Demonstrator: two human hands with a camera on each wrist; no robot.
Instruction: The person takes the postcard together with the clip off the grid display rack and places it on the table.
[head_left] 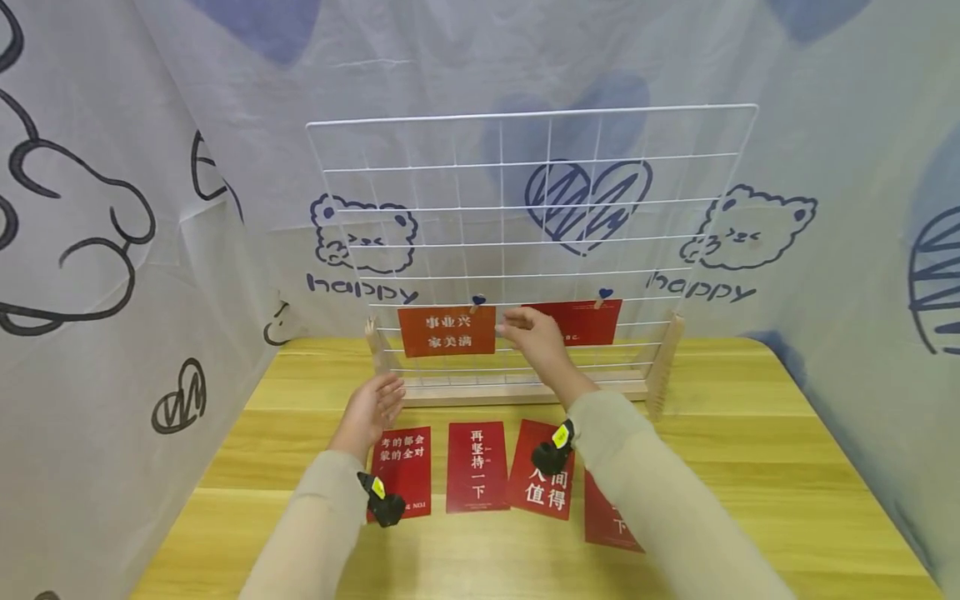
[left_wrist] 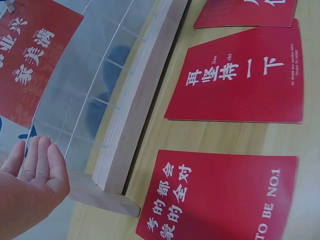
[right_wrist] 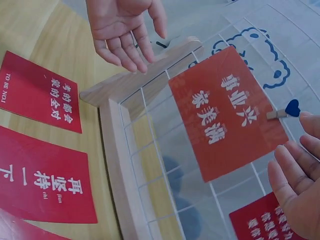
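An orange-red card (head_left: 447,332) with white characters hangs on the white wire grid (head_left: 525,244), held by a small wooden clip with a blue heart (head_left: 478,300). My right hand (head_left: 536,337) is raised just right of that card, fingers loosely bent and holding nothing. It partly covers a second, darker red card (head_left: 588,321), which hangs from another blue-heart clip (head_left: 603,295). Lower down, my left hand (head_left: 372,406) is near the grid's left foot, fingers extended and nothing in it. In the left wrist view its fingertips (left_wrist: 44,145) are just below the hanging orange-red card (left_wrist: 37,60).
Several red cards lie in a row on the wooden table (head_left: 750,467), among them a middle one (head_left: 477,479) and a tilted one (head_left: 536,492). My right sleeve overlaps the rightmost card (head_left: 607,517). A wooden base (head_left: 517,393) carries the grid; patterned cloth (head_left: 225,275) hangs around the table.
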